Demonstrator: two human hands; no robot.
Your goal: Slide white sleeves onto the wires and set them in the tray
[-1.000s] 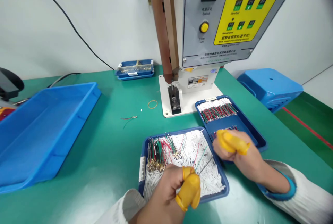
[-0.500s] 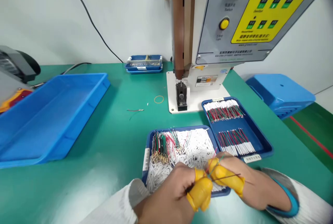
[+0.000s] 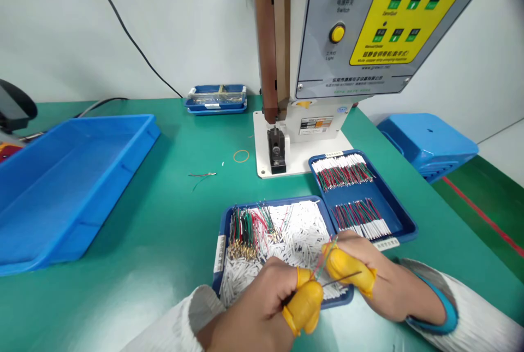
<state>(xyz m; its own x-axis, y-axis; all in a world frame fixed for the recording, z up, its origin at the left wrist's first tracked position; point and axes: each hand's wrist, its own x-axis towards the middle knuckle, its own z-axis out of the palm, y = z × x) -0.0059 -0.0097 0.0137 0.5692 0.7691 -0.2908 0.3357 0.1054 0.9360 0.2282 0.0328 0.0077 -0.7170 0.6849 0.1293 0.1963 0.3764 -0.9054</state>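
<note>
My left hand, with yellow finger cots on thumb and forefinger, pinches a few thin wires in red, green and black. My right hand, also in yellow finger cots, is closed on the same wires from the other side. Both hands hover over the near edge of a blue tray full of short white tubes. At that tray's left lie bundled wires with brass-coloured ends. Beyond my right hand, a second blue tray holds two rows of wires with white sleeves.
A grey-and-yellow panelled machine stands behind the trays on its white base. On the left sits a large blue bin. A loose wire and a rubber band lie on the green table. A blue stool is at right.
The whole view has shifted, so everything sits a little further left. Both hands keep their pinch on the wires, and their positions over the tray are nearly the same.
</note>
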